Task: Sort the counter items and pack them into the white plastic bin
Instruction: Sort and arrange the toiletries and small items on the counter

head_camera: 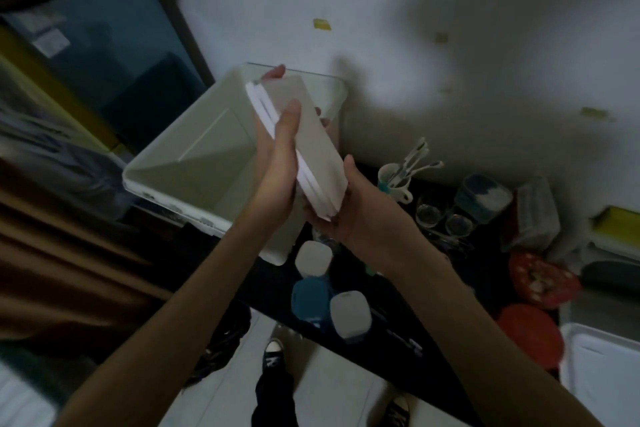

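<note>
White plastic bin (pixel 194 163) — bare inside, both hands gripping paper stack (pixel 304 142) above

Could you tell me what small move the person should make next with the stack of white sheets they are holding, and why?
Probably lower the stack of white sheets into the white bin. The left hand and the right hand grip the stack together, it is held right above the bin's open top, and the part of the bin's floor in view looks bare, so it should lie flat there.
</note>
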The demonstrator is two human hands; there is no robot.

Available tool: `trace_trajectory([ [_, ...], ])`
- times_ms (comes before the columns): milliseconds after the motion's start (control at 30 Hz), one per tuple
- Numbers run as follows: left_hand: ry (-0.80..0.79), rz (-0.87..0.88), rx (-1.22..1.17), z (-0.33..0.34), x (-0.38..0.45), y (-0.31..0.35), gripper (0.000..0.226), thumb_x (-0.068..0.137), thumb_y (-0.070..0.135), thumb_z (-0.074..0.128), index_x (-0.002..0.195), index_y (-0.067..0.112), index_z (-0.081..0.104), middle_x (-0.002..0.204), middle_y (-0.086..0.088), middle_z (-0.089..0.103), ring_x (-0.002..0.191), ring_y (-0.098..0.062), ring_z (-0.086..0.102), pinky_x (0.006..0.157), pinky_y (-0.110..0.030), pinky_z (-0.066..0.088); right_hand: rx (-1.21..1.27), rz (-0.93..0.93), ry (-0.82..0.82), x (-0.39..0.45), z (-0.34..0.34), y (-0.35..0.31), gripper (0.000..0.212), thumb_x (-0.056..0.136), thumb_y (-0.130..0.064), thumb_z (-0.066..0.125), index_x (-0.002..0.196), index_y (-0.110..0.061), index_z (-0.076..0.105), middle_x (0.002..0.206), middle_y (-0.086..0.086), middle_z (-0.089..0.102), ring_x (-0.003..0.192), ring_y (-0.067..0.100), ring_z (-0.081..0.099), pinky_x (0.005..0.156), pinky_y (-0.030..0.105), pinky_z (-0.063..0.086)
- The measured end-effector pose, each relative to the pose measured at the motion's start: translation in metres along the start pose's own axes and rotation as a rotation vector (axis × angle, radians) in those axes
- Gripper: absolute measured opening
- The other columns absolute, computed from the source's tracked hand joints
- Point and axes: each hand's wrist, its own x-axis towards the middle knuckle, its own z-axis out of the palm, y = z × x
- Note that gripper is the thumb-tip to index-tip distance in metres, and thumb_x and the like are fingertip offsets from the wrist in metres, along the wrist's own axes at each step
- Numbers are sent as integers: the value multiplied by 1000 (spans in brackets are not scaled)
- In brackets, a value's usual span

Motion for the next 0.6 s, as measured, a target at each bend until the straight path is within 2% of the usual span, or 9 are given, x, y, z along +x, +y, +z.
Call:
trace_trajectory([
  [67,-29,130,148,-24,17,-2,61,87,45,54,143,31,38,127,-12,60,113,-23,63,97,-43,52,67,-30,56,27,26,4,49,102,-39,43,136,-5,52,122,15,66,91,24,72,71,32,58],
  [167,-236,231,265,-69,55,5,63,97,31,50,153,29,20,152,-5,37,132,-18,47,107,-34,46,46,-126,237,69,64,4,44,104,-30,43,137,-2,47,126,16,61,88,25,65,56,27,57],
  [233,-312,102,230,-109,88,17,64,97,35,50,154,33,21,154,0,34,131,-15,48,105,-33,47,-65,-201,387,97,82,4,38,103,-28,47,129,0,49,119,15,61,87,25,60,54,29,57],
  [267,-330,6,192,-130,105,22,61,96,43,50,152,33,28,151,0,40,129,-16,51,105,-36,47,-177,-233,459,111,88,5,36,102,-29,48,123,0,50,111,12,61,87,25,60,58,33,59],
  [367,-395,-214,230,-189,154,23,56,99,50,45,135,8,53,122,-18,63,113,-23,61,95,-36,52,-564,-290,602,155,96,15,43,102,-38,46,125,-2,50,109,7,61,93,22,61,79,37,54],
  [400,-395,-260,258,-204,169,16,53,99,46,48,130,3,56,113,-18,67,107,-26,63,85,-31,55,-674,-275,628,169,97,20,47,102,-41,44,130,-3,49,116,8,61,97,21,60,80,34,50],
  [467,-397,-380,327,-227,197,-5,43,94,32,60,129,7,57,112,-9,70,101,-22,67,73,-25,56,-847,-189,668,193,98,29,51,102,-44,40,135,-5,47,123,7,57,99,22,58,79,32,46],
  [533,-454,-490,436,-244,222,-32,43,90,22,67,129,10,54,119,-7,67,97,-17,67,70,-26,56,-874,-71,653,216,94,37,48,103,-42,39,134,-6,47,123,10,58,96,23,59,76,34,50],
  [600,-513,-593,571,-255,244,-59,44,87,18,71,127,12,54,121,-8,65,100,-19,65,76,-32,55,-913,28,634,236,88,40,41,104,-34,39,133,-5,47,120,11,58,92,23,59,77,37,52],
])
